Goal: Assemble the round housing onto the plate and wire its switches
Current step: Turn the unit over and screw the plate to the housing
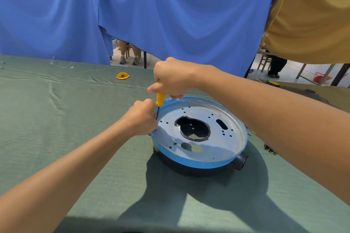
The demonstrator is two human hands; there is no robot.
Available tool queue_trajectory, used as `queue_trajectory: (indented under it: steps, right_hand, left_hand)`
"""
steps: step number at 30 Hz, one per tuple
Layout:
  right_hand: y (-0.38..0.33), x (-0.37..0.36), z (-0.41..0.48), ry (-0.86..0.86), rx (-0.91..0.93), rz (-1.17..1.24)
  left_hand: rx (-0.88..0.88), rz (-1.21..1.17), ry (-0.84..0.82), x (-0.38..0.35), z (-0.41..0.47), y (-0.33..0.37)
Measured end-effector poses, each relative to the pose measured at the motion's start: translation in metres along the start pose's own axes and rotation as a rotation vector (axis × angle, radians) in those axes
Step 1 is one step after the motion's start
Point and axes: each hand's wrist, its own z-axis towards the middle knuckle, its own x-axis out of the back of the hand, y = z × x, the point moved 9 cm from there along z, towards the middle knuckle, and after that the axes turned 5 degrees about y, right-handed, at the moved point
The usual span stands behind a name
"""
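A round metal plate (223,138) with a blue-filmed rim lies on top of a dark round housing (193,171) on the green table. The housing has a short dark spout (241,161) at its right. My right hand (173,79) grips the yellow handle of a screwdriver (160,100), held upright with its shaft going down at the plate's left rim. My left hand (142,117) is curled at that rim, its fingers pinched around the screwdriver's shaft; the tip is hidden behind them.
A small yellow-orange part (122,76) lies far back on the green cloth. Clear plastic pieces (61,64) sit at the back left. Small metal parts (269,149) lie to the right of the housing. Blue curtains hang behind, and a person in a tan shirt (310,17) stands at the right.
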Motion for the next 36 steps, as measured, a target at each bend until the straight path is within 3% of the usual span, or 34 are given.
queue_trajectory:
  steps: [7, 11, 22, 24, 30, 36]
  right_hand:
    - [0.003, 0.001, -0.007, -0.048, -0.004, 0.125]
    - [0.009, 0.002, -0.007, 0.058, -0.051, -0.004]
    - [0.022, 0.013, -0.017, 0.125, -0.17, 0.156]
    - [0.037, 0.02, -0.028, 0.185, -0.248, 0.243]
    - [0.113, 0.017, -0.075, 0.488, -0.645, 0.826]
    - [0.145, -0.033, -0.112, 0.56, -0.896, 1.104]
  left_hand:
    - [0.01, 0.009, -0.003, 0.002, -0.003, 0.006]
    - [0.03, -0.058, -0.036, 0.003, -0.002, 0.0]
    - [-0.002, 0.012, 0.004, -0.001, -0.002, 0.002]
    - [0.012, -0.014, 0.0, -0.002, -0.003, 0.002]
    - [0.024, -0.046, 0.025, -0.002, -0.001, 0.0]
    - [0.069, -0.13, 0.022, -0.001, -0.002, -0.004]
